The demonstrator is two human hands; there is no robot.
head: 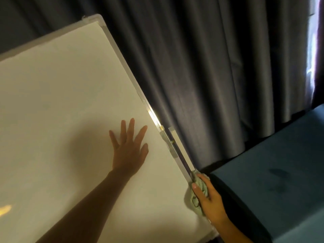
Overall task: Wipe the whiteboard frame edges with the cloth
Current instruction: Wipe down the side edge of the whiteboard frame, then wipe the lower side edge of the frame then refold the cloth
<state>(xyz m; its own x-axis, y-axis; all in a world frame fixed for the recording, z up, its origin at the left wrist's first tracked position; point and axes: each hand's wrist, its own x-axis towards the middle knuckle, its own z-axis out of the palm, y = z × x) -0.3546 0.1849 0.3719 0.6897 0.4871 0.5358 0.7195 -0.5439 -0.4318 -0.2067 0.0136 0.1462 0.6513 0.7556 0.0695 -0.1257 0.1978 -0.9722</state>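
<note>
A large whiteboard [66, 106] with a silver metal frame [122, 64] fills the left of the view, tilted. My left hand [128, 149] lies flat on the board's white face with fingers spread. My right hand [209, 197] grips a bunched pale green cloth [199, 192] and holds it against the right frame edge, low down near the bottom right corner. My thumb sits on the cloth at the board side. A silver bracket [172, 142] is fixed to the frame just above the cloth.
Dark grey curtains [210, 67] hang close behind the board, with a bright slit of daylight [313, 58] at the far right. A teal upholstered seat [280, 172] stands to the right, close to my right hand.
</note>
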